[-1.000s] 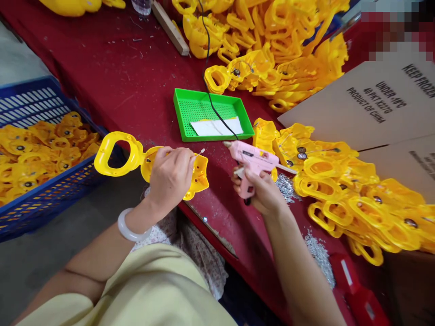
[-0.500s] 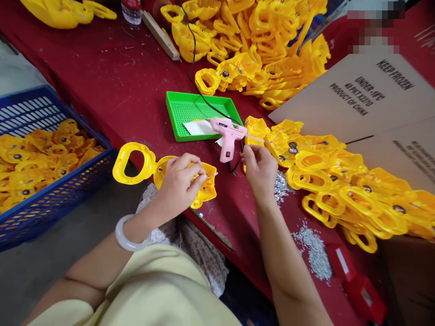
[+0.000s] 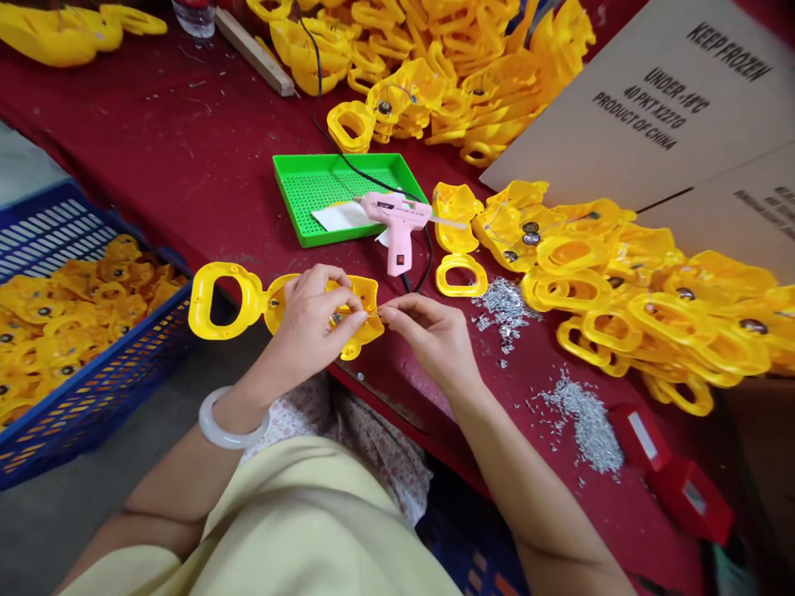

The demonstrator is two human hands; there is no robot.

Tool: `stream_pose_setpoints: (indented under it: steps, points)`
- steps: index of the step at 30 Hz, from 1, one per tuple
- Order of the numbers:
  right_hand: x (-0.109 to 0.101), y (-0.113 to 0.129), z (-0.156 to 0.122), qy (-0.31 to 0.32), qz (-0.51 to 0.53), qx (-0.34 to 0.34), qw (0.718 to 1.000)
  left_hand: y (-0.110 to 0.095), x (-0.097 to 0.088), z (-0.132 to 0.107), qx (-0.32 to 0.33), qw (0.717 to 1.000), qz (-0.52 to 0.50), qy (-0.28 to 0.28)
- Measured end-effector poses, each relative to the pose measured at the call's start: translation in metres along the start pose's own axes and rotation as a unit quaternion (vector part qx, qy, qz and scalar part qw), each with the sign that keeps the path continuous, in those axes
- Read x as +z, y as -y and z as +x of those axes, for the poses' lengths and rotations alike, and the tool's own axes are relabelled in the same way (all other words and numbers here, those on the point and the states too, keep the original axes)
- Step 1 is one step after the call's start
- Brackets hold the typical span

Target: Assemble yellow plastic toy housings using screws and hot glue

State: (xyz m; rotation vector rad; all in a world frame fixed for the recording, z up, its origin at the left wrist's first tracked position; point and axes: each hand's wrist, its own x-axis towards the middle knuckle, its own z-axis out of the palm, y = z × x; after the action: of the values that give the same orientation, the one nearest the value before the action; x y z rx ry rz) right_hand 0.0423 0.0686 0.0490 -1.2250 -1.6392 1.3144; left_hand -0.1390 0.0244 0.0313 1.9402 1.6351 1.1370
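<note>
My left hand (image 3: pixel 305 324), with a white bangle (image 3: pixel 224 420) on the wrist, grips a yellow plastic shell half (image 3: pixel 251 303) with a ring-shaped handle pointing left. Its hollow side faces up at the table's front edge, partly hidden under my fingers. My right hand (image 3: pixel 435 338) is pinched closed at the shell's right end; whatever sits between the fingertips is too small to make out. Beyond my hands, a pink glue gun (image 3: pixel 397 222) rests against a green tray (image 3: pixel 291 197). Right of the gun lies another yellow shell half (image 3: pixel 460 275), close to a heap of small silvery pieces (image 3: pixel 502 308).
A row of stacked yellow shells (image 3: pixel 621 290) runs along the right, beside a cardboard box (image 3: pixel 652 91). More shells (image 3: pixel 422 91) are piled at the back. A blue crate (image 3: pixel 124 356) holds shells on the left. Red magnetic-looking blocks (image 3: pixel 689 501) lie by silvery pins (image 3: pixel 587 422).
My right hand has moved left from beside the glue gun to the right end of the held shell. My left hand still holds the shell. The view has shifted slightly.
</note>
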Motion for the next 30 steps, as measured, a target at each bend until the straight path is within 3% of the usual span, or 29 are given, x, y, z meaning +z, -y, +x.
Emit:
stream_pose_setpoints:
  steps: [9,16,30]
  points:
    - [0.008,-0.022,0.003,-0.039,0.118,0.067,0.990,-0.004,0.009,0.004,-0.028,0.997,0.058,-0.038]
    - [0.012,-0.025,0.002,-0.035,0.185,0.124,0.974,-0.004,0.014,0.005,-0.036,0.995,0.073,-0.058]
    - [0.016,-0.021,0.003,-0.040,0.191,0.145,0.970,-0.005,0.016,0.004,-0.040,0.993,0.086,-0.068]
